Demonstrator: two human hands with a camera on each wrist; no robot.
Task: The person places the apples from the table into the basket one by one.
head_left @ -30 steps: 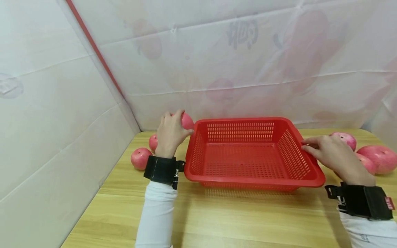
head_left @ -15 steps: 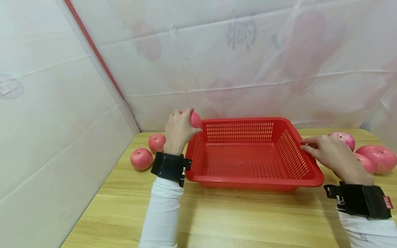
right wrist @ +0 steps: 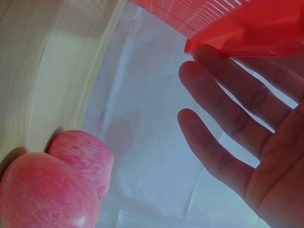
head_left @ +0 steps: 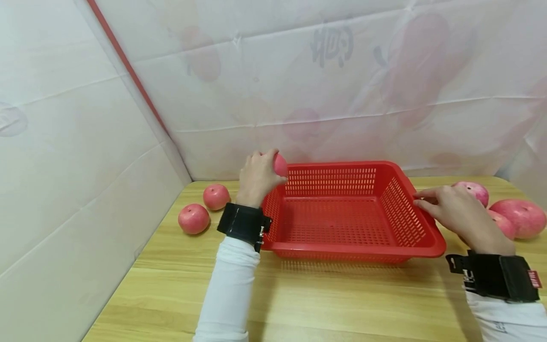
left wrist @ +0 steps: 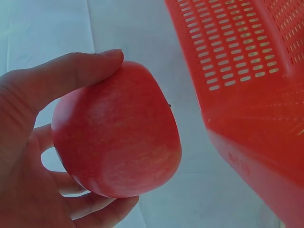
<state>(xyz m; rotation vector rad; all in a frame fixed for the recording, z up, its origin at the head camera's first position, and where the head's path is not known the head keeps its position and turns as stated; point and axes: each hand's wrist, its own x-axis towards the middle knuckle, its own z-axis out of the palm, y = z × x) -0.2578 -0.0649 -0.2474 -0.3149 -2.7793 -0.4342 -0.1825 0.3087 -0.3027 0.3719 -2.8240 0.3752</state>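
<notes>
Pinkish-red and smooth-skinned, an apple point(left wrist: 118, 133) sits in the left hand point(head_left: 258, 178), the grip closed round it with the thumb on one side and the fingers on the other. It is held above the table point(head_left: 171, 289) by the far left corner of a red plastic basket point(head_left: 342, 250); the left wrist view shows a gap between the two. Slots pierce the basket's walls and floor. At its opposite side, the right hand point(head_left: 463, 218) has its fingertips at the rim, though whether that grip pinches the plastic I cannot tell. Two red fruits point(head_left: 194, 219) lie close together on the table, left of the left forearm. Beyond the right hand lie a speckled fruit point(head_left: 475, 192), a large fruit point(head_left: 520, 218) and a smaller fruit point(head_left: 504, 224) partly hidden by the hand. Black straps point(head_left: 243, 224) circle both wrists, over white sleeves point(head_left: 232, 285). Pale printed cloth point(head_left: 256, 99) hangs behind.
</notes>
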